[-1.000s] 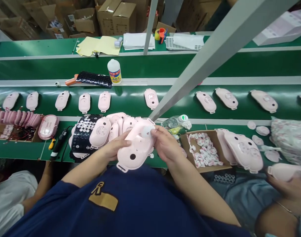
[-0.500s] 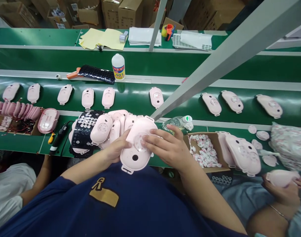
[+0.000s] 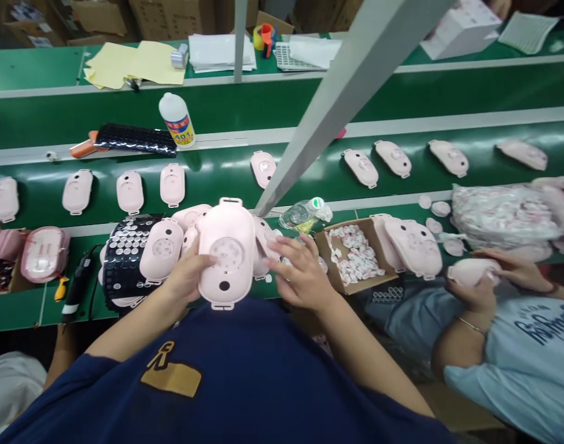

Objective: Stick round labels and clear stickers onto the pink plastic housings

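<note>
The left hand (image 3: 189, 277) is gripping a pink casing (image 3: 226, 256), apparently unfinished; the right hand (image 3: 303, 271) is spreading beside it — whether holding anything, I cannot tell. Beyond, piled casings (image 3: 161, 250) are seemingly awaiting work — others are lying along the green belt (image 3: 217, 179).

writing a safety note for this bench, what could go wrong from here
The held pink shell seems gripped by the left hand alone, so it could slip. The heaped shells lie against one another, and a knock might shift or scuff them. The clear bottle lies on its side near the carton of small white parts; a leak, if it holds liquid, might wet them.
</note>
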Tool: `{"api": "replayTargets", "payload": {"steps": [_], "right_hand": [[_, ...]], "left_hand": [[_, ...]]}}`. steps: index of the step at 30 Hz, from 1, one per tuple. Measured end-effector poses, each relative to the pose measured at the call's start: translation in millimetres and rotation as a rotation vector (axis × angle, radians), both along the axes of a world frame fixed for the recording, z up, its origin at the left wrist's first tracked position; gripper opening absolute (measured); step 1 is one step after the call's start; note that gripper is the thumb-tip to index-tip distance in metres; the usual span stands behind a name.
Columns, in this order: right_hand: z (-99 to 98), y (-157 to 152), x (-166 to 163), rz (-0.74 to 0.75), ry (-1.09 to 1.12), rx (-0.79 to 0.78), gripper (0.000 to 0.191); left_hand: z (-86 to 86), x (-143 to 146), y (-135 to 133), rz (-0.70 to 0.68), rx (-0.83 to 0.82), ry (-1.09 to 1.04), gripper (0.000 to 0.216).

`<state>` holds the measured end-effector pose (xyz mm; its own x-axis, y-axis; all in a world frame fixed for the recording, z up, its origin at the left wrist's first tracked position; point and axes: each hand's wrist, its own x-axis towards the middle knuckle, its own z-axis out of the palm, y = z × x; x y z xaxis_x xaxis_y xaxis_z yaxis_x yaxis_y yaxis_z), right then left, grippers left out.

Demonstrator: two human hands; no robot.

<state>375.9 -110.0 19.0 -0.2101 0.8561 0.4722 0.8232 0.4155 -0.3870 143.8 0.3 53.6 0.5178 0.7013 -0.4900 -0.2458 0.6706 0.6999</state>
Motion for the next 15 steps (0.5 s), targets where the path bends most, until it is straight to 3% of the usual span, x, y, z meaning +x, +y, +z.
{"api": "replayTargets", "payload": {"steps": [3, 4, 6, 8, 10, 12, 15], "right_hand": [[-60.6, -13, 28, -0.527, 0.236, -0.181, 0.030], [-80.4, -16, 37, -0.712, 0.314, -0.237, 0.031], [-116.5, -19, 53, -0.936, 0.394, -0.271, 0.042], [-145.5, -15, 63, -1.032, 0.432, -0.274, 0.054], [-165.4, -8, 69, -1.070, 0.478, -0.280, 0.054], [-175.1, 0, 73, -1.080, 0.533, -0.259, 0.042], [-173.1, 1, 75, -1.032, 0.620, -0.184, 0.030]], "left_hand": [[-6.1, -1, 6, 0.113, 0.043, 0.088, 0.091], [-7.4, -2, 7, 0.134, 0.056, 0.104, 0.091], [-8.7, -2, 8, 0.146, 0.080, 0.127, 0.091], [-8.2, 1, 6, 0.122, 0.080, 0.148, 0.090], [-6.4, 5, 3, 0.080, 0.056, 0.164, 0.091], [-4.3, 10, 1, 0.035, 0.037, 0.167, 0.092], [-2.8, 15, 0, -0.012, 0.055, 0.151, 0.093]]}}
